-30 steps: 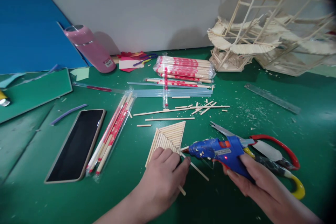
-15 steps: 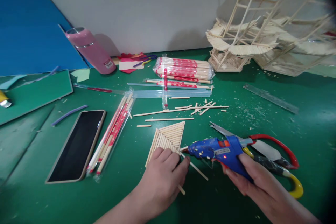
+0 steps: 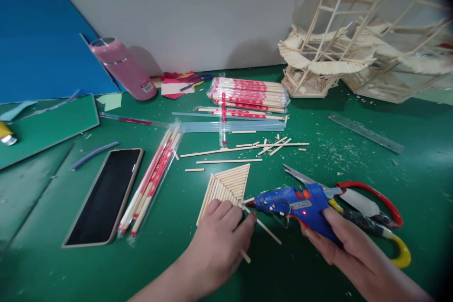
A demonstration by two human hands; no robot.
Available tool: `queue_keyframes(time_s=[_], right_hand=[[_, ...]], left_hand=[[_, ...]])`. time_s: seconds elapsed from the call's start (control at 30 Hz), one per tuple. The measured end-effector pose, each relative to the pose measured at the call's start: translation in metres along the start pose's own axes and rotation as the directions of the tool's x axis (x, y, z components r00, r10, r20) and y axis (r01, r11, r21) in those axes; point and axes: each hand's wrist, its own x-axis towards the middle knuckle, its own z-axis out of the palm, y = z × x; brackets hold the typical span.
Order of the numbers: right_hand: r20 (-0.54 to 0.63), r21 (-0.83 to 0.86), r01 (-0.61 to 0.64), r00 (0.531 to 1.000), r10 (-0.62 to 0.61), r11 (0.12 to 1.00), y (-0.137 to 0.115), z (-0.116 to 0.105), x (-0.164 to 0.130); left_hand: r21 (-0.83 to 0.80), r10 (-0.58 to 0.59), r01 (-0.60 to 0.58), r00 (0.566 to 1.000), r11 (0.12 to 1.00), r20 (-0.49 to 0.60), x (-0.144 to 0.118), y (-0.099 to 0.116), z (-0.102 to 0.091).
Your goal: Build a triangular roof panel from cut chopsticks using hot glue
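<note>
On the green surface (image 3: pixel 354 151), near the front edge, the left hand (image 3: pixel 221 236) presses fingers-together on a fan-shaped stick panel (image 3: pixel 228 184), pinching a loose stick (image 3: pixel 264 229) at its near corner. The right hand (image 3: pixel 339 245) is clamped round a blue glue gun (image 3: pixel 293 203). The gun's long axis runs roughly left-right w/ the nozzle pointing left at the panel corner, touching or just beside the fingertips. Risk, as a judgement: hot glue or the tip could burn those fingers, since they sit so close; the stick could also slip & set crooked. Scissors (image 3: pixel 371 212) lie just behind the gun.
</note>
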Motion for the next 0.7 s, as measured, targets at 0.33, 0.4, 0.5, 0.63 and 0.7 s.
queue_keyframes(time_s=[0.33,0.4,0.5,0.63,0.7], right_hand=[[-0.025,-0.031,0.011,1.000,-0.011,0.999,-0.0070,-0.0003,0.0020],[-0.028,-0.035,0.004,1.000,-0.005,0.999,-0.0075,0.0001,0.0021],[-0.029,-0.022,-0.013,0.999,0.012,1.000,-0.0073,0.0005,0.0020],[-0.030,-0.021,-0.015,0.999,0.015,1.000,-0.0075,0.0007,0.0020],[-0.033,-0.029,-0.014,0.999,0.013,0.999,-0.0080,0.0007,0.0021]], left_hand=[[-0.007,-0.002,0.002,1.000,1.000,-0.003,0.0005,0.0006,-0.0011],[-0.005,-0.002,0.002,1.000,1.000,-0.002,0.0006,0.0001,-0.0004],[-0.005,-0.004,0.004,1.000,1.000,-0.004,0.0005,-0.0011,0.0007],[-0.008,-0.005,0.005,1.000,1.000,0.001,0.0003,-0.0019,0.0015],[-0.007,-0.005,0.005,1.000,1.000,0.003,0.0004,-0.0016,0.0014]])
